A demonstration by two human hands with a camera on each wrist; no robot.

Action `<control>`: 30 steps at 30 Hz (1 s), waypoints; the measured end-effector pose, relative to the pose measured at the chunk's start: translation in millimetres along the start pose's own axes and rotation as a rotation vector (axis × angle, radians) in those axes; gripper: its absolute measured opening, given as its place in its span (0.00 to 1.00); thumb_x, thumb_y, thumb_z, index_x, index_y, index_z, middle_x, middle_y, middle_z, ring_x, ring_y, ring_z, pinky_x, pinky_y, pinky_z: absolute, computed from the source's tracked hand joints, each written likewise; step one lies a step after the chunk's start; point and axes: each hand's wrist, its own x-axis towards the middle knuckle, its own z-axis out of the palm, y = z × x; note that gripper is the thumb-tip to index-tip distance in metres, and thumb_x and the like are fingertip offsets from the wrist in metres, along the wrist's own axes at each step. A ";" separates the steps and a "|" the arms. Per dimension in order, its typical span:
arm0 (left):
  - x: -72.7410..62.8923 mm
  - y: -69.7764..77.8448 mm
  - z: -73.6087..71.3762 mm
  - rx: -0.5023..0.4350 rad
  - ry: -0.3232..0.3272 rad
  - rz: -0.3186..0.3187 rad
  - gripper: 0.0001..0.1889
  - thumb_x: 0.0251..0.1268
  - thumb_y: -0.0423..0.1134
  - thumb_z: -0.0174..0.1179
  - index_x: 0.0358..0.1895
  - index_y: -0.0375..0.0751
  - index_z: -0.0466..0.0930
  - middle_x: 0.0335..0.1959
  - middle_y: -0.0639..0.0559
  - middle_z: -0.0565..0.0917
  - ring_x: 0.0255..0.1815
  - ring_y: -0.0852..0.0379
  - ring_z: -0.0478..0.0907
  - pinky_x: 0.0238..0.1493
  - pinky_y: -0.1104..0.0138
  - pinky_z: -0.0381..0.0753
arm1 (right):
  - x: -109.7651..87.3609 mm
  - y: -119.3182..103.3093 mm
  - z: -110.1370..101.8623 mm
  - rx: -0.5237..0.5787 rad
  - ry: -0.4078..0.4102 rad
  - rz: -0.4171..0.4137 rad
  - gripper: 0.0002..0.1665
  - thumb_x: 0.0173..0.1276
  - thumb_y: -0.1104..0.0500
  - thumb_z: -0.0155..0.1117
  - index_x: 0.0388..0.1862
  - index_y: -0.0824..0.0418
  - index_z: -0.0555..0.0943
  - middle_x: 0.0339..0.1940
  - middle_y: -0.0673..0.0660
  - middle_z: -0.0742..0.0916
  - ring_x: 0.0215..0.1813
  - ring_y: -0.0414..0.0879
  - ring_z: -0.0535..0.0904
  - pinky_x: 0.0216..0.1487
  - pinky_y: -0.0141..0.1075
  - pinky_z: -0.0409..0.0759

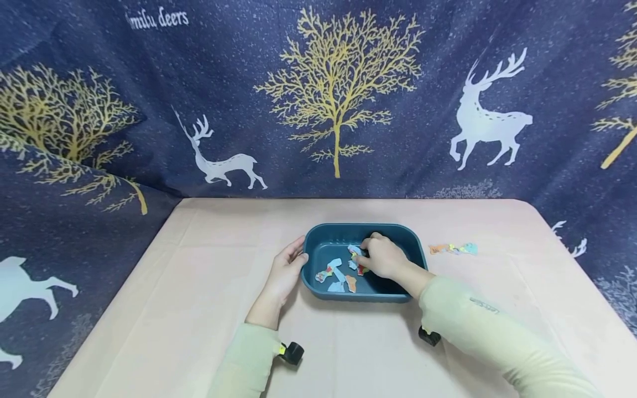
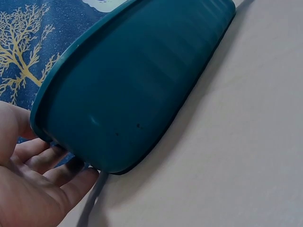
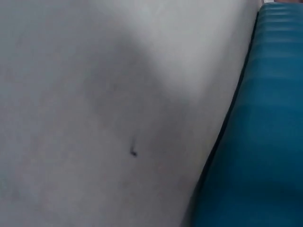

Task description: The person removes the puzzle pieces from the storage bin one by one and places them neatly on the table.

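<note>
A dark teal plastic basin (image 1: 359, 297) stands on the table with several flat, irregular puzzle pieces (image 1: 337, 275) inside, blue, orange and multicoloured. My left hand (image 1: 287, 272) grips the basin's left end, thumb at the rim and fingers against the outer wall; the left wrist view shows this left hand (image 2: 40, 184) from below. Over the far right wall side, my right hand (image 1: 385, 257) reaches down into the basin, fingertips right at a blue, yellow and red cluster of pieces (image 1: 354, 257). I cannot tell whether it pinches one. The right wrist view misses this hand, showing only the basin's outer wall (image 3: 255, 142).
To the right of the basin, a short row of puzzle pieces (image 1: 454, 249), orange, yellow-purple and teal, lies on the pale tablecloth (image 1: 224, 232). Behind the table hangs a dark blue curtain (image 1: 308, 182) with deer and gold trees. Black wrist cameras (image 1: 292, 354) sit under both sleeves.
</note>
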 end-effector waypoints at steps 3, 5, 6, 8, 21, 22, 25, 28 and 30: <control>0.2 0.1 0.5 -0.005 -0.003 0.007 0.25 0.69 0.32 0.48 0.69 0.39 0.63 0.68 0.42 0.69 0.71 0.48 0.63 0.73 0.58 0.61 | -0.2 -0.4 -0.8 0.001 0.000 0.006 0.26 0.64 0.48 0.63 0.53 0.65 0.81 0.49 0.62 0.81 0.50 0.56 0.80 0.46 0.48 0.83; 0.4 0.4 0.6 -0.005 -0.004 0.010 0.25 0.69 0.32 0.48 0.69 0.39 0.63 0.68 0.42 0.69 0.71 0.48 0.63 0.73 0.58 0.62 | -0.5 -0.5 -1.3 0.016 -0.004 0.009 0.25 0.64 0.49 0.64 0.52 0.65 0.81 0.48 0.62 0.81 0.49 0.55 0.81 0.45 0.47 0.84; 0.7 0.4 0.7 -0.006 -0.004 0.009 0.25 0.69 0.32 0.48 0.69 0.39 0.63 0.68 0.42 0.69 0.71 0.48 0.63 0.73 0.58 0.62 | -0.6 -0.5 -1.6 0.027 -0.007 0.012 0.25 0.64 0.49 0.64 0.52 0.65 0.81 0.48 0.62 0.81 0.48 0.54 0.81 0.44 0.46 0.84; 0.7 0.6 0.8 -0.007 -0.004 0.007 0.25 0.69 0.32 0.48 0.69 0.39 0.64 0.68 0.42 0.70 0.71 0.49 0.63 0.73 0.59 0.62 | -0.7 -0.3 -2.0 0.058 -0.010 0.013 0.24 0.63 0.50 0.64 0.52 0.65 0.80 0.47 0.61 0.82 0.47 0.53 0.81 0.44 0.46 0.83; -0.1 1.1 2.6 -0.007 -0.002 -0.004 0.25 0.68 0.31 0.48 0.69 0.39 0.64 0.68 0.43 0.70 0.71 0.49 0.63 0.73 0.58 0.61 | -2.4 3.0 -3.9 0.253 0.026 0.017 0.11 0.65 0.63 0.59 0.45 0.65 0.79 0.41 0.61 0.86 0.41 0.49 0.83 0.39 0.40 0.84; -0.2 0.8 2.3 0.001 0.000 -0.007 0.25 0.68 0.31 0.48 0.69 0.40 0.64 0.68 0.43 0.70 0.71 0.49 0.63 0.73 0.58 0.61 | -2.8 3.1 -4.2 0.267 0.028 0.018 0.10 0.65 0.63 0.59 0.45 0.65 0.80 0.41 0.61 0.86 0.42 0.49 0.83 0.40 0.40 0.84; -0.8 0.1 0.8 0.011 0.003 -0.006 0.25 0.68 0.32 0.49 0.69 0.41 0.64 0.68 0.43 0.70 0.71 0.49 0.63 0.73 0.58 0.61 | -3.5 3.6 -5.8 0.308 0.026 0.020 0.10 0.66 0.63 0.59 0.44 0.64 0.80 0.41 0.60 0.86 0.41 0.48 0.82 0.37 0.38 0.83; -1.4 0.1 -0.4 0.013 0.000 -0.006 0.25 0.69 0.32 0.48 0.69 0.41 0.63 0.68 0.43 0.69 0.72 0.48 0.62 0.73 0.58 0.60 | -3.5 4.7 -7.6 0.356 0.014 0.049 0.09 0.66 0.61 0.59 0.43 0.61 0.81 0.39 0.58 0.86 0.35 0.45 0.80 0.31 0.34 0.79; -2.1 0.4 -0.2 0.007 -0.007 0.000 0.25 0.69 0.32 0.48 0.69 0.40 0.62 0.68 0.42 0.68 0.72 0.47 0.61 0.74 0.57 0.59 | -3.7 5.9 -9.4 0.370 0.012 0.064 0.09 0.66 0.61 0.59 0.43 0.61 0.81 0.39 0.57 0.86 0.35 0.44 0.80 0.31 0.33 0.78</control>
